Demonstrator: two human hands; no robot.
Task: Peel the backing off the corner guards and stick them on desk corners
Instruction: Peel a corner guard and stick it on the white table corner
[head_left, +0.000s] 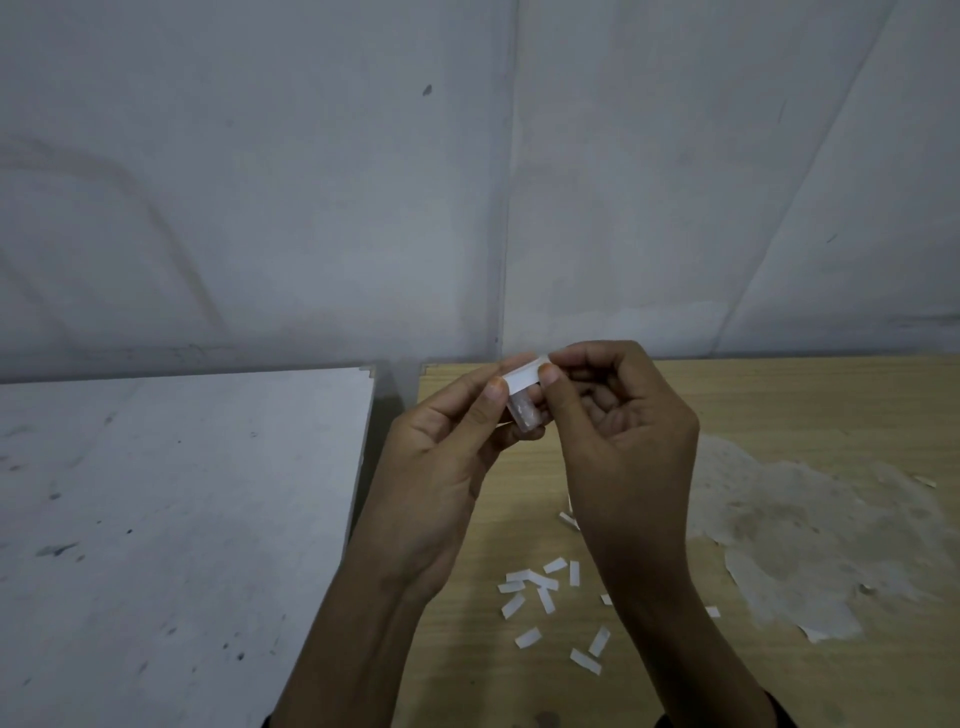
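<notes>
While the left hand (441, 457) grips what looks like a clear corner guard (524, 415) above the wooden worktop's (779, 395) far left, the right hand (623, 431) pinches its white backing (522, 379); a jerky pull could tear it or foul the adhesive.

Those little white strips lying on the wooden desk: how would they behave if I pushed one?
Probably very light: the white strips look paper-thin and lie scattered, so a push likely slides them. That thinness suggests floppy. Flat on the wooden desk, they may be fiddly to lift.

Left hand (441, 457) holds corner guard (525, 415); right hand (623, 431) pinches its backing (524, 378).
</notes>
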